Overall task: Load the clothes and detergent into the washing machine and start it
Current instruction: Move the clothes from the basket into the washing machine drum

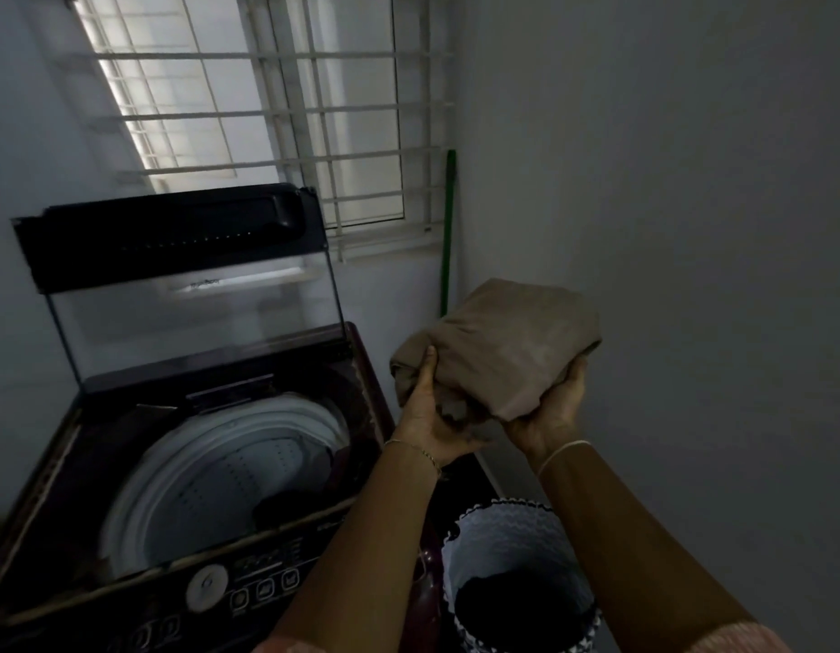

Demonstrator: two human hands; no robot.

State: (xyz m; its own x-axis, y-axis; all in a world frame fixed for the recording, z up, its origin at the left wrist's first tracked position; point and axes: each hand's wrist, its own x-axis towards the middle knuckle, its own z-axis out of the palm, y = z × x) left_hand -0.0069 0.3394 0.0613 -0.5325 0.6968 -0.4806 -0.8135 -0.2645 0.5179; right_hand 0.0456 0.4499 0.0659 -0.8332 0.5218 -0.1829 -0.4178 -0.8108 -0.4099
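Tan cloth, a bundled garment [498, 351], sits cupped between my palms in the head view, raised to the right of the washing machine [196, 464] and above the laundry basket [517, 572]. My left hand [432, 417] closes on its near-left edge, thumb on top; my right hand [550, 407] cradles it from beneath. The lid [182, 275] stands open and the drum [220, 483] already holds something dark. I judge the best move is to swing left, clear the machine's rim, and release low over the drum's middle so no fabric drapes over the edge. No detergent is visible.
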